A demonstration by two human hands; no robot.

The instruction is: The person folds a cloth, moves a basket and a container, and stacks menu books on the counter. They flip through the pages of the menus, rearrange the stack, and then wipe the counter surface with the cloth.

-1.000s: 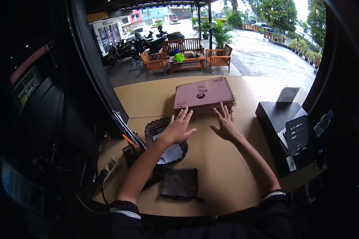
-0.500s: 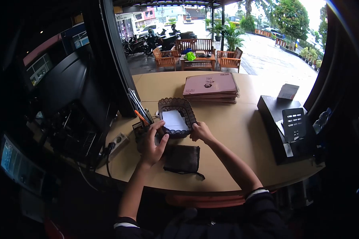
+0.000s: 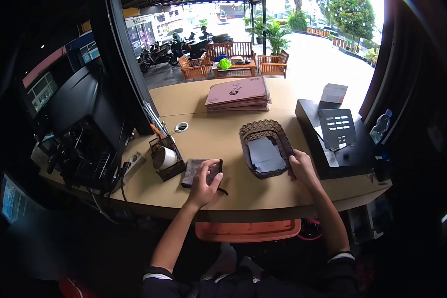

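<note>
Left hand (image 3: 203, 183) rests open, fingers loosely spread, on the dark cloth (image 3: 188, 174) near the worktop (image 3: 218, 141) front edge; right hand (image 3: 301, 168) closes its grip on the lace-rimmed tray (image 3: 256, 130) beside it, apparently placing it; further shifting calls for keeping the tray level, as its papers (image 3: 263, 154) lie loose

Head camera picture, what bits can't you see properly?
1. Dark cloth: head view, the left hand lies on it and covers its near end.
2. Lacy tray: head view, the right hand hides its near right rim, so whether the fingers grip it is unclear.
3. Menu stack: head view, the print is too small to read.
4. Small screen: head view, cut off by the dark lens edge at left.
</note>
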